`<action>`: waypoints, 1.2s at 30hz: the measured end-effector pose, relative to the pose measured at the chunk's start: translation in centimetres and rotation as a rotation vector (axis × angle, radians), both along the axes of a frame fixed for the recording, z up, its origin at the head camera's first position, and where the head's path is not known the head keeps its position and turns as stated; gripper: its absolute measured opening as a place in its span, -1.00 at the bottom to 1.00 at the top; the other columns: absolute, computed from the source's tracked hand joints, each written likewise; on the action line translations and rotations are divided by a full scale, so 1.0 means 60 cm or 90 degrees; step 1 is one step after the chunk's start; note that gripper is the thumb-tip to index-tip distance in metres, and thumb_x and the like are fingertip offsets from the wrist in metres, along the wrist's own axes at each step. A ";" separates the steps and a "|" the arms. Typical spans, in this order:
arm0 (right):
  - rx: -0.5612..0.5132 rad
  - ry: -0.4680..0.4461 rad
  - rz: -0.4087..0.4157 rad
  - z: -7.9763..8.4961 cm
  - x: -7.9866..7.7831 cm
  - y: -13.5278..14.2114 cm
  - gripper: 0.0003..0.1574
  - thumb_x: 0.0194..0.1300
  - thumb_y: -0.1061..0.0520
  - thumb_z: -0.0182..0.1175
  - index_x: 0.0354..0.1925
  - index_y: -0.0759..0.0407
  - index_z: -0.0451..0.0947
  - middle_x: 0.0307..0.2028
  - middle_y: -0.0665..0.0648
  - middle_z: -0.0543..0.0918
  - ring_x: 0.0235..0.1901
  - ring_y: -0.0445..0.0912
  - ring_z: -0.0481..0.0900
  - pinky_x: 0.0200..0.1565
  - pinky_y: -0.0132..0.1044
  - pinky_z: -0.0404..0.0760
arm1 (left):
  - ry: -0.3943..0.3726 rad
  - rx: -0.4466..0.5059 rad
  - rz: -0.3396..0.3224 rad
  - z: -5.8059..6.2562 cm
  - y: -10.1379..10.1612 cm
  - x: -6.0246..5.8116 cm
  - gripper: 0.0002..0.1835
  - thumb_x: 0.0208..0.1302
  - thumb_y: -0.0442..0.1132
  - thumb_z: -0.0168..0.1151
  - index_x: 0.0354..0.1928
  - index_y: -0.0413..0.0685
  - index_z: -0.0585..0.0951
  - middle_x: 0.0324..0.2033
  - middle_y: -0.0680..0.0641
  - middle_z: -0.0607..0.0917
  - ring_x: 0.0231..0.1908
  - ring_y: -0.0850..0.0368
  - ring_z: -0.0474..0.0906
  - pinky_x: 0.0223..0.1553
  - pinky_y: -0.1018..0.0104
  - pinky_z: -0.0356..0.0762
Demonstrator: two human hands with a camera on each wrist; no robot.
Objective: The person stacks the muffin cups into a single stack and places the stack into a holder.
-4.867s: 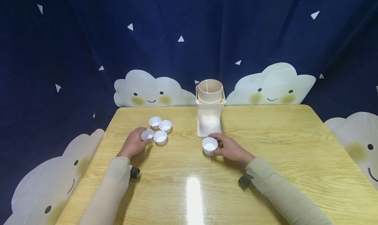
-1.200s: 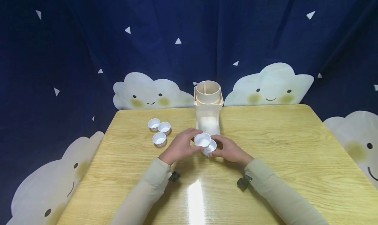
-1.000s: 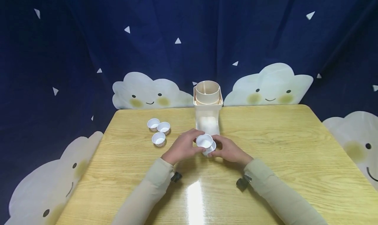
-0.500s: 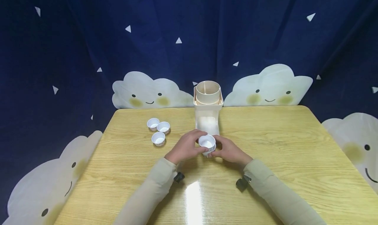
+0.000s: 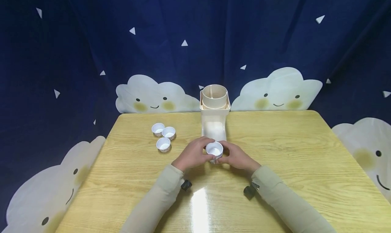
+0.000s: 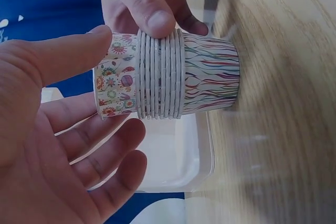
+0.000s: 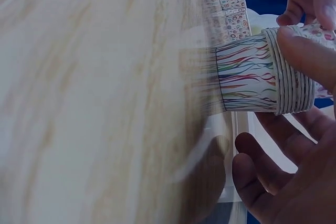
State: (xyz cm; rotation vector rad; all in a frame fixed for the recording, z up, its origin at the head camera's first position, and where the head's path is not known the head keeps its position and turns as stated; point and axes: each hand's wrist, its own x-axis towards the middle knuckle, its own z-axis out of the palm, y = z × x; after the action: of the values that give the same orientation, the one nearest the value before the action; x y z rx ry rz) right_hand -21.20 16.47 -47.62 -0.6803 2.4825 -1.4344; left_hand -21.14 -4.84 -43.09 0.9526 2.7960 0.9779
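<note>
My left hand [image 5: 194,154] pinches a small floral-printed paper cup [image 6: 118,85] near its rim, between thumb and fingers. That cup sits upright in the top of a stack of nested paper cups [image 7: 247,77], whose lowest cup has wavy coloured stripes. Several white rims show close together below the floral cup. From the other side, my right hand [image 5: 238,155] grips the stack around these rims, with the thumb across them. The stack's base stands on the table. In the head view, the cup's white inside faces up.
Just behind the stack stands a cream plastic holder [image 5: 215,121] with a round tube in its top. To the left, three floral paper cups [image 5: 163,145] stand mouth up, close together on the wooden table [image 5: 290,151]. A dark blue curtain [image 5: 171,32] hangs behind.
My left hand has taken one cup from the group at left, carried it right and lowered it into the stack. The right hand has kept hold of the stack in nearly the same place.
</note>
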 end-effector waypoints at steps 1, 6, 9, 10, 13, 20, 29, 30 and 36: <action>0.000 0.001 0.001 0.000 0.000 0.000 -0.32 0.17 0.11 0.43 0.23 0.16 0.46 0.12 0.18 0.64 0.23 0.15 0.54 0.31 0.09 0.46 | 0.000 -0.001 -0.001 0.001 0.000 0.000 -0.44 0.14 -0.16 0.46 0.20 -0.12 0.58 0.04 -0.05 0.69 -0.09 0.11 0.62 -0.02 0.22 0.57; -0.011 0.002 0.002 -0.002 -0.002 0.000 -0.32 0.17 0.12 0.43 0.24 0.16 0.46 0.14 0.20 0.63 0.25 0.17 0.53 0.32 0.11 0.44 | -0.005 -0.007 -0.003 0.001 -0.001 0.000 -0.42 0.15 -0.16 0.46 0.22 -0.13 0.56 0.06 -0.06 0.69 -0.09 0.11 0.63 -0.02 0.24 0.57; -0.013 0.002 -0.001 -0.001 -0.002 0.000 -0.31 0.16 0.11 0.44 0.24 0.14 0.46 0.13 0.18 0.63 0.24 0.15 0.53 0.31 0.12 0.44 | -0.013 -0.008 -0.005 0.001 -0.001 -0.001 -0.41 0.16 -0.16 0.45 0.24 -0.14 0.54 0.07 -0.07 0.68 -0.08 0.10 0.64 -0.03 0.26 0.59; -0.011 0.004 -0.003 -0.001 -0.002 0.000 -0.30 0.15 0.11 0.44 0.24 0.14 0.46 0.13 0.18 0.63 0.24 0.14 0.53 0.31 0.12 0.44 | -0.015 -0.009 -0.005 0.001 -0.001 -0.001 -0.41 0.16 -0.16 0.45 0.24 -0.13 0.54 0.08 -0.07 0.68 -0.08 0.10 0.64 -0.03 0.27 0.59; -0.007 0.008 -0.003 -0.001 0.000 0.000 -0.29 0.15 0.11 0.44 0.25 0.15 0.45 0.14 0.18 0.63 0.23 0.14 0.54 0.31 0.11 0.44 | -0.018 -0.013 -0.006 0.000 -0.002 0.000 -0.41 0.17 -0.16 0.45 0.24 -0.14 0.54 0.09 -0.07 0.67 -0.06 0.10 0.64 -0.02 0.27 0.60; -0.004 0.006 -0.003 -0.001 0.002 -0.001 -0.26 0.16 0.14 0.43 0.27 0.19 0.43 0.15 0.20 0.62 0.23 0.16 0.54 0.30 0.11 0.46 | -0.020 -0.018 -0.004 -0.003 -0.001 -0.001 -0.40 0.17 -0.14 0.44 0.25 -0.14 0.53 0.11 -0.08 0.67 -0.05 0.10 0.64 -0.01 0.29 0.60; 0.002 0.005 -0.005 0.001 0.002 -0.001 -0.27 0.16 0.13 0.43 0.27 0.19 0.44 0.15 0.22 0.62 0.21 0.16 0.55 0.29 0.11 0.47 | -0.024 -0.016 -0.001 -0.005 -0.002 0.000 -0.41 0.17 -0.14 0.44 0.24 -0.13 0.54 0.08 -0.07 0.68 -0.12 0.13 0.62 -0.08 0.32 0.57; 0.002 0.005 -0.004 0.001 0.002 -0.001 -0.26 0.16 0.13 0.43 0.27 0.19 0.43 0.15 0.22 0.62 0.21 0.17 0.55 0.29 0.11 0.47 | -0.026 -0.016 -0.001 -0.005 -0.002 0.000 -0.41 0.17 -0.14 0.44 0.24 -0.12 0.54 0.08 -0.07 0.67 -0.12 0.14 0.62 -0.09 0.33 0.57; 0.001 -0.006 -0.008 0.000 0.002 -0.001 -0.24 0.14 0.10 0.45 0.28 0.14 0.44 0.16 0.19 0.62 0.22 0.14 0.55 0.30 0.10 0.46 | -0.036 -0.011 -0.008 -0.005 -0.003 -0.001 -0.42 0.18 -0.14 0.43 0.25 -0.10 0.52 0.09 -0.06 0.66 -0.13 0.14 0.62 -0.11 0.37 0.58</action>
State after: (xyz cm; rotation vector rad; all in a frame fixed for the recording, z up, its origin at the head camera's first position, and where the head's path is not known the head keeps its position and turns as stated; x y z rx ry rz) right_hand -21.10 16.42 -47.60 -0.6566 2.4844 -1.4372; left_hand -21.21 -5.03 -43.40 0.9249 2.7450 0.9621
